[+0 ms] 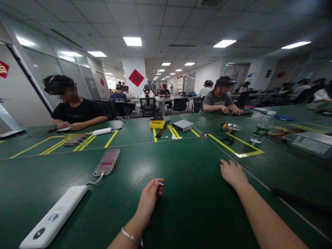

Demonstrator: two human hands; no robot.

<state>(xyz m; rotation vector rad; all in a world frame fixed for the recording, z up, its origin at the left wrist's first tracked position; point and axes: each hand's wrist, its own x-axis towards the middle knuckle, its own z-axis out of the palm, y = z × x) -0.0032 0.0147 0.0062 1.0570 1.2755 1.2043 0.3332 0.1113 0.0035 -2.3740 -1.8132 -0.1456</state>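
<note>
My left hand (149, 194) is closed around a small red and silver object (161, 184). Most of that object is hidden by the fingers, so its kind cannot be made out. Farther right, my right hand (232, 172) rests palm down on the green table (186, 173), fingers stretched out, holding nothing. Left of my left hand lies a phone (108, 161), joined by a white cable (96, 180) to a long white power bank (55, 218) with a round dark button.
Toward the back stand a yellow bin (157, 124), a grey metal box (183, 125), a metal bowl (230, 127) and a plastic bottle (260, 129). A power supply unit (313, 143) with wires sits at right. Two people sit across the table.
</note>
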